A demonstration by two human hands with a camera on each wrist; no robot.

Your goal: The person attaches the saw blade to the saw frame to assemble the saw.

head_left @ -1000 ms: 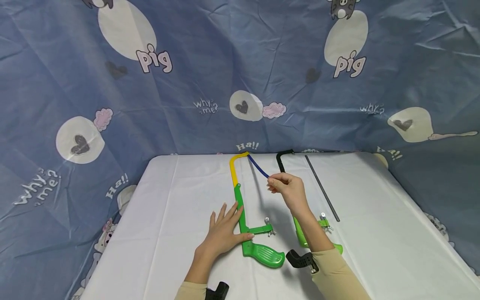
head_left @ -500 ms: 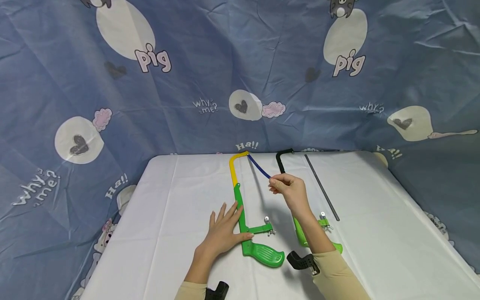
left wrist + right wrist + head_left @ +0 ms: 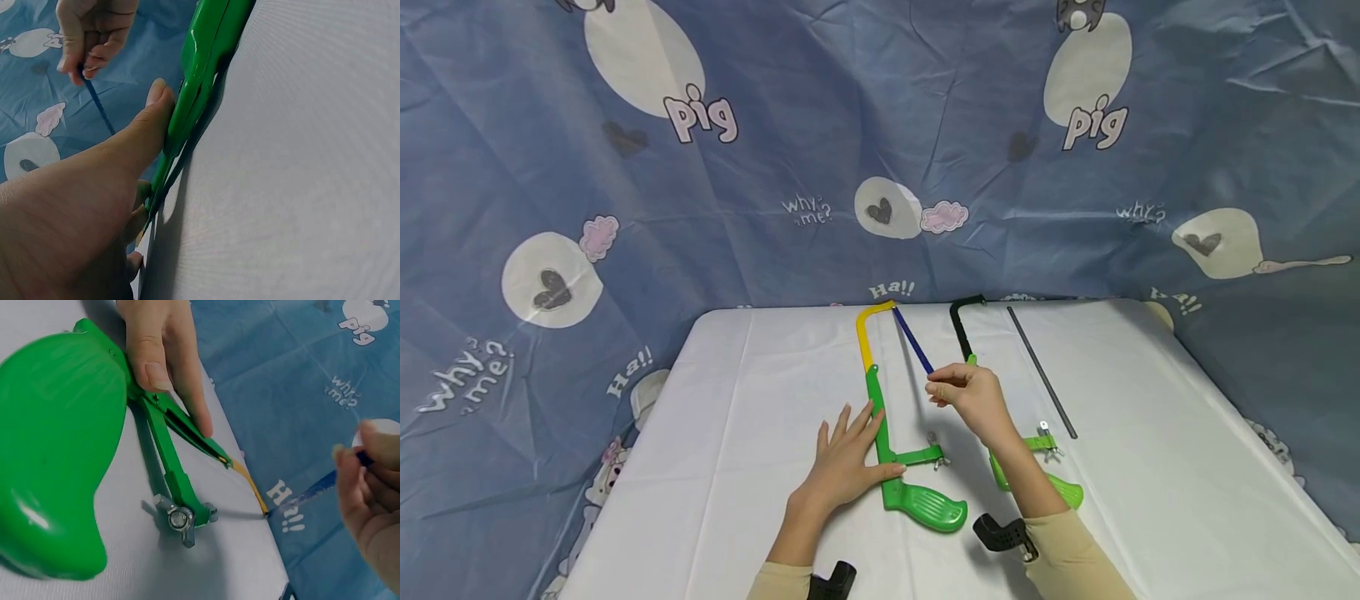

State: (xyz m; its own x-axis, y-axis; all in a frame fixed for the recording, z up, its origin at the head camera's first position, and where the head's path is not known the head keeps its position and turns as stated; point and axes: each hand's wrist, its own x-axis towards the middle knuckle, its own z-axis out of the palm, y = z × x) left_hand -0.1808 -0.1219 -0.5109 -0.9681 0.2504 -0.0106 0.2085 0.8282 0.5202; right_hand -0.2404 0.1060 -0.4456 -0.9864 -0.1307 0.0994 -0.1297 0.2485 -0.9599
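A green hacksaw frame with a yellow front arm lies on the white-covered table. My left hand rests over its green bar, fingers spread and thumb near the lower bracket. Between thumb and fingers my right hand pinches the near end of a blue hacksaw blade. The blade's far end meets the tip of the yellow arm, and it slants up from there to my fingers. In the right wrist view, the frame's bracket carries a metal wing nut; no blade is on that end.
To the right lies a second hacksaw frame with a black front arm and light green handle, partly under my right forearm. A loose dark grey blade lies beyond it. A blue printed cloth hangs behind the table.
My right hand has come nearer to me and slightly left with the blade's end. The blade, bowed before, now looks straight. My left hand stays in place on the frame.
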